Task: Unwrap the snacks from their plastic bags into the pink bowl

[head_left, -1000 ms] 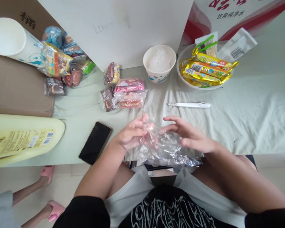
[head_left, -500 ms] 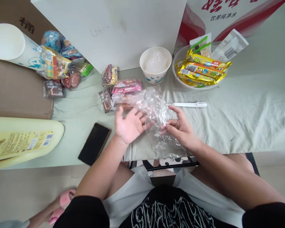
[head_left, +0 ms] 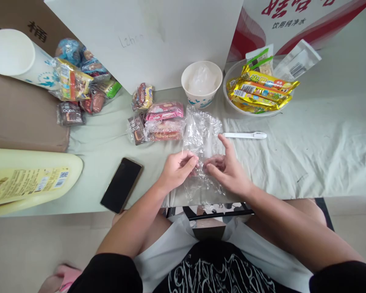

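A crumpled clear plastic bag (head_left: pixel 197 132) lies at the middle of the cloth-covered surface, reaching to its front edge. My left hand (head_left: pixel 179 167) has its fingers curled and pinches the bag's left side. From the right, my right hand (head_left: pixel 228 166) grips the bag too, thumb against curled fingers, with the index finger stretched out. That fingertip is close to a white capped pen-like tool (head_left: pixel 245 135). Just left of the bag sit wrapped snacks: a pink packet (head_left: pixel 165 110), a clear-wrapped reddish snack (head_left: pixel 166 132) and a dark cocoa packet (head_left: pixel 137 128).
Behind stand a paper bowl (head_left: pixel 201 85) with clear plastic inside and a tub (head_left: pixel 227 91) of yellow snack packets. A phone (head_left: pixel 122 185), a yellow bottle (head_left: pixel 33 179), a tipped paper cup (head_left: pixel 21 57) and more snacks are leftward. A white box (head_left: pixel 158 40) rises at the back.
My left hand has gone from open and spread to closed on the bag, moving right. The bag has shifted off the wrapped snacks. At lower left, a pink-slippered foot has moved.
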Motion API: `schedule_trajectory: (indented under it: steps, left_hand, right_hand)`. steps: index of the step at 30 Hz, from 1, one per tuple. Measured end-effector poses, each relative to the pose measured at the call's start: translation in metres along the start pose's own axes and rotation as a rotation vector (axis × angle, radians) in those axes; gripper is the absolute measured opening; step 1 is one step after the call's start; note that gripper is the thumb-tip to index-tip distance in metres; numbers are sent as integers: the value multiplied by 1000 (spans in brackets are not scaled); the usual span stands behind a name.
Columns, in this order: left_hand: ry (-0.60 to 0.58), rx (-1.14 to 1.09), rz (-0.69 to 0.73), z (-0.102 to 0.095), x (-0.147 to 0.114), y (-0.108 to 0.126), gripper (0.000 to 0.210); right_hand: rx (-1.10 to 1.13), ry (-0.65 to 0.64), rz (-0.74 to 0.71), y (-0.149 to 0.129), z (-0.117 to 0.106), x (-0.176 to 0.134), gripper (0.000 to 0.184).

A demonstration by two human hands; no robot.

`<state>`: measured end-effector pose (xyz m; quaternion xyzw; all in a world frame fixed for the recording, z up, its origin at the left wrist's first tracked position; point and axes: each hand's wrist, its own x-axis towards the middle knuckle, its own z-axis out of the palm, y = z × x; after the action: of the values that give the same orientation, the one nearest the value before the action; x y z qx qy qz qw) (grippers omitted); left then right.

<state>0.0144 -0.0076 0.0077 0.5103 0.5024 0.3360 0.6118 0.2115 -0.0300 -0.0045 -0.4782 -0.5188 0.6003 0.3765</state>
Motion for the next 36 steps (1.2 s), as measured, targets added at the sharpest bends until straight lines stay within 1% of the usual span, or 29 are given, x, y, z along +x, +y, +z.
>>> schedule_trajectory:
  steps: [3,5,8,9,10,11,13,15,16,17,18,19,20,23,24,26,28,30,31,32,34,35,36]
  left_hand:
    - [46,-24,44,-4,0,0,49]
    - [14,-3,58,-7,1,0,46]
    - [-67,142,58,-11,1,-1,40]
    - [-63,196,73,-12,1,-2,37]
    - [-43,245,103,-13,1,-3,34]
    - [-10,291,151,-13,1,-4,32]
    - [106,411,280,-14,1,-5,29]
    - [281,576,400,-16,1,-6,26]
    - [364,658,441,-18,1,-5,23]
    - [421,726,471,-19,1,-5,21]
    - [438,775,499,-21,1,-5,19]
    - [416,803,531,-22,1,-4,18]
    - [364,807,570,-23,1,-3,16]
    - [171,702,694,-24,1,1,13]
    - [126,648,712,-23,0,2,14]
    - [83,544,685,-20,-1,5,20]
    - [83,436,602,-17,-2,7,27]
    - [82,312,518,-16,-3,7,31]
    - [74,241,480,-16,-4,6,31]
    - [59,164,440,-17,-4,5,29]
    - [-3,1,332,-19,-3,3,30]
    - [-33,-77,268,-20,-2,2,35]
    - [-54,-147,205,-21,-1,2,41]
  right_hand:
    - [48,71,-8,0,0,1,77]
    - [65,119,-34,0,-2,2,64]
    - [-24,148,-97,1,-5,2,32]
    - [-72,155,-112,1,-7,2,25]
    - [-117,162,-125,1,-8,1,21]
    - [-158,168,-137,1,-10,1,20]
    - [-221,180,-164,1,-11,1,25]
    - [-290,200,-187,2,-11,2,36]
    - [-332,207,-193,3,-11,4,38]
    - [-376,211,-198,3,-10,5,35]
    - [-420,213,-208,3,-9,6,28]
    - [-461,217,-227,3,-8,8,21]
    - [-496,226,-256,2,-7,8,15]
    - [-532,282,-377,0,-8,8,9]
    - [-512,275,-412,0,-9,6,7]
    - [-421,201,-426,-1,-12,3,4]
    - [-303,138,-373,0,-13,0,7]
    - [-201,140,-309,0,-13,-1,9]
    - [-159,140,-289,0,-13,-2,13]
    - [-120,124,-275,-1,-12,-1,23]
    - [-47,60,-241,-3,-12,0,49]
    - [-11,30,-220,-4,-11,1,58]
    - [26,9,-200,-5,-11,3,61]
